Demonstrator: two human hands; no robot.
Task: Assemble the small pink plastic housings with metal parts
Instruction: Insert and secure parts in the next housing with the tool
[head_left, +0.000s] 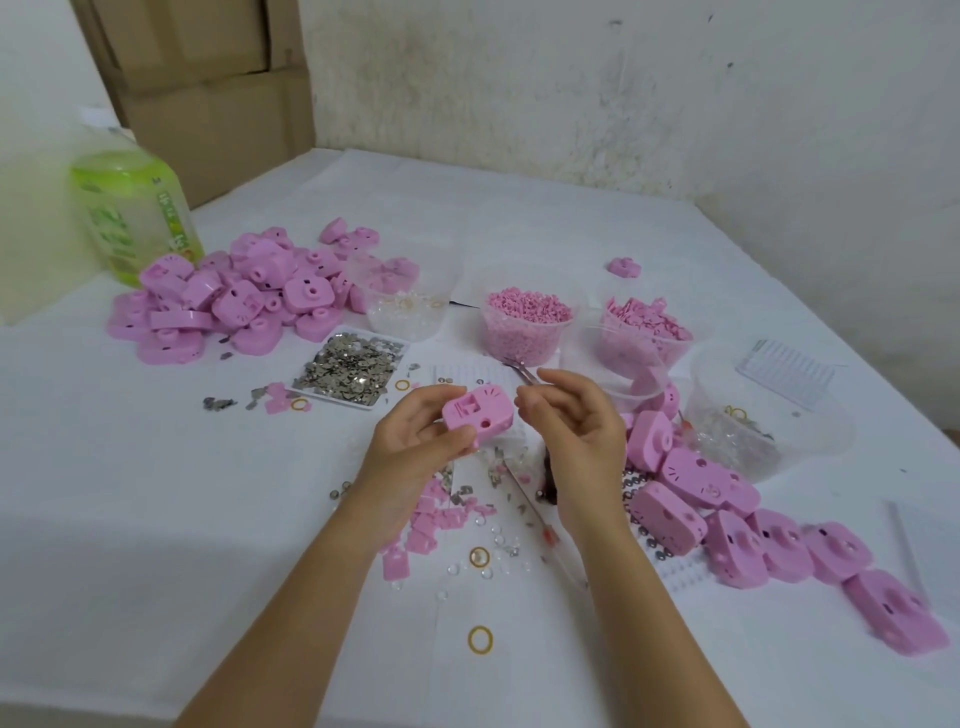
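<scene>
**Bench check: housing in hand, tweezers alongside**

The left grip (415, 441) grasps one pink housing (478, 413), thumb below and fingers curled round its far side, lifted clear of the counter (156, 519). The housing is smooth moulded plastic, rounded at the corners, with a rectangular recess and a small round hole on the upturned face. The right grip (576, 426) is clenched round thin metal tweezers (519, 373), whose tips point up and to the left, just past the housing's far right corner; whether they carry a part cannot be told.

Under the hands lie loose small pink pieces, clear beads and bits of metal. Beyond the housing, a shallow white tray (311, 387) holds flat, shiny metal parts. Two clear tubs (527, 327) of fine pink bits stand right of it, close together.

A loose heap of housings (234, 296) lies far left, and a row of housings (727, 514) runs along the right, near the right forearm. A green bottle (130, 213) stands behind the heap.

The counter is covered in white cloth; its far edge meets a scuffed wall. Bare cloth lies open at near left, with one yellow rubber band (480, 639) between the forearms.
</scene>
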